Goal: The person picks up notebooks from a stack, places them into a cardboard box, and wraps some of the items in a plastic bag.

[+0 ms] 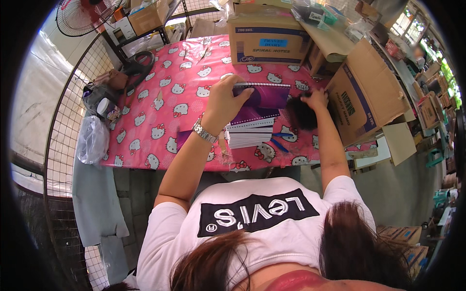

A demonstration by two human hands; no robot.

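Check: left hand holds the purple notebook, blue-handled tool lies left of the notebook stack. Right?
One error: the blue-handled tool lies to the right of the notebook stack, as the head view shows. The left hand does hold the purple notebook.

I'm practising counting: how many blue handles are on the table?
2: an upper blue handle and a lower blue handle, right of the paper stack. Others may be hidden.
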